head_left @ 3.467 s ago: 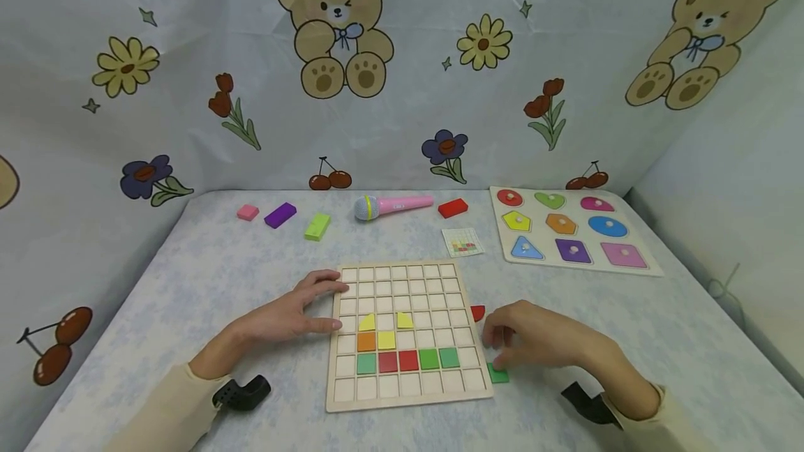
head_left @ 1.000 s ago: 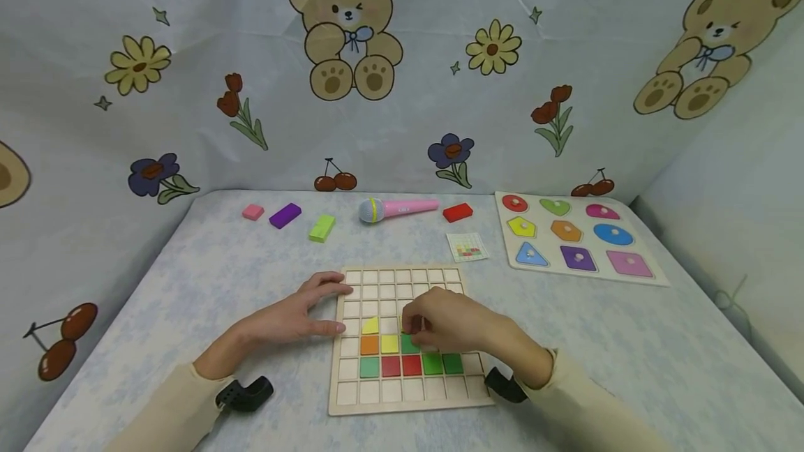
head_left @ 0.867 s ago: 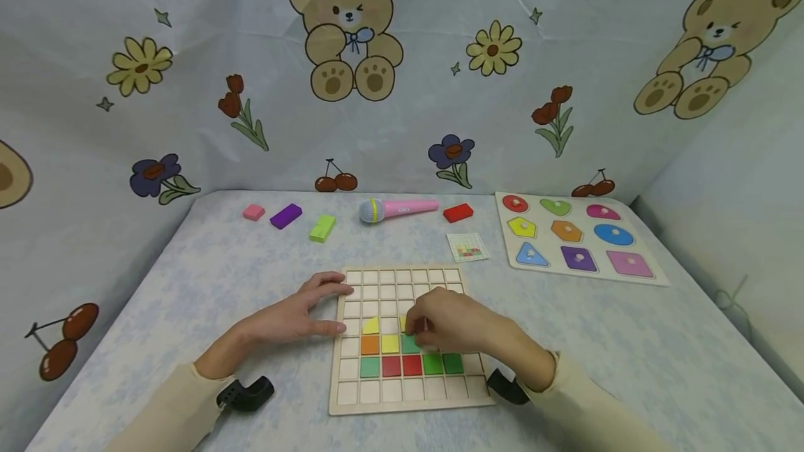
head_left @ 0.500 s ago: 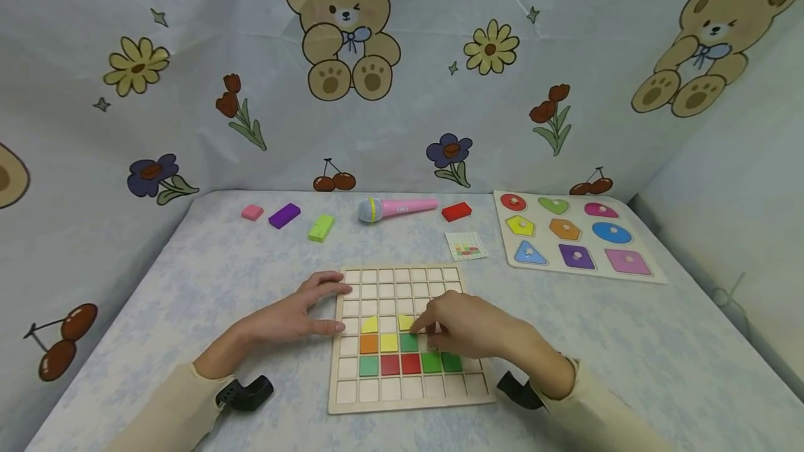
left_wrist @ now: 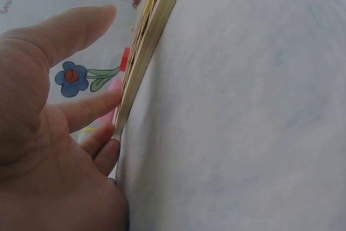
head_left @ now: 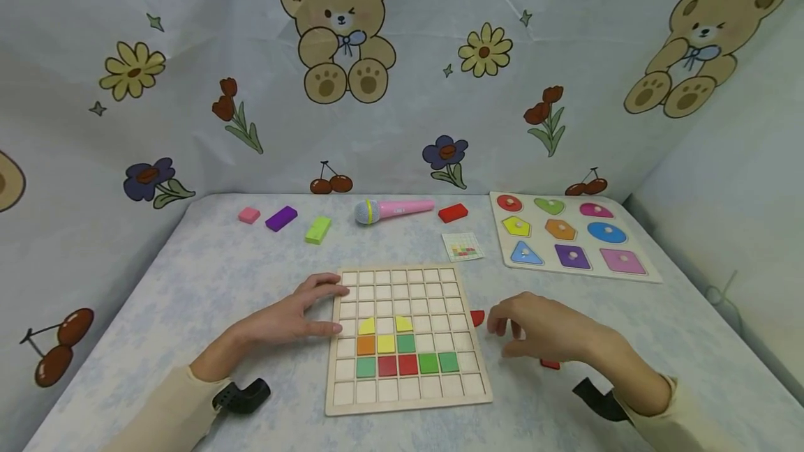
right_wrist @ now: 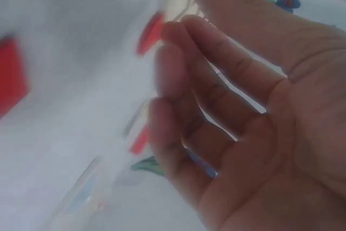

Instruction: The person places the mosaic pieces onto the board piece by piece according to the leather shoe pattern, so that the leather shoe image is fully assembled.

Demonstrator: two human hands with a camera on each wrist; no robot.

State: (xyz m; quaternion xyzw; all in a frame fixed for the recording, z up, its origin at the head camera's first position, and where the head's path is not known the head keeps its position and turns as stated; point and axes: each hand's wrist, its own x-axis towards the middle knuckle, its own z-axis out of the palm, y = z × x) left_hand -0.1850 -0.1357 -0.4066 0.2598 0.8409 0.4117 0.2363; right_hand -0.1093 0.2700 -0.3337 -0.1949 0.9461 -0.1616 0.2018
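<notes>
Overhead, head view: wooden grid board (head_left: 407, 337) as landmark. Filled cells: two yellow quarter-round tiles (head_left: 367, 326); beneath them orange, yellow and green squares (head_left: 406, 343); beneath those a row of green, red, red, green, green. All other cells sit bare, so most of the board looks unfilled. Left hand (head_left: 285, 312) rests flat against the board's left edge, fingers straight, gripping nothing. Right hand (head_left: 545, 330) hovers off the board's right edge, fingers loose, empty; a red quarter-round piece (head_left: 478, 317) lies between it and the board, a red square piece (head_left: 550, 365) under the wrist. Beyond the board: pattern card (head_left: 463, 245), pink toy microphone (head_left: 393, 210), shape puzzle (head_left: 565, 234). No legible writing.

Left wrist view: fingers (left_wrist: 89, 109) touch the board edge (left_wrist: 146, 52).

Right wrist view: open palm (right_wrist: 259, 112), blurred; the red piece (right_wrist: 150, 32) just beyond the fingertips.
</notes>
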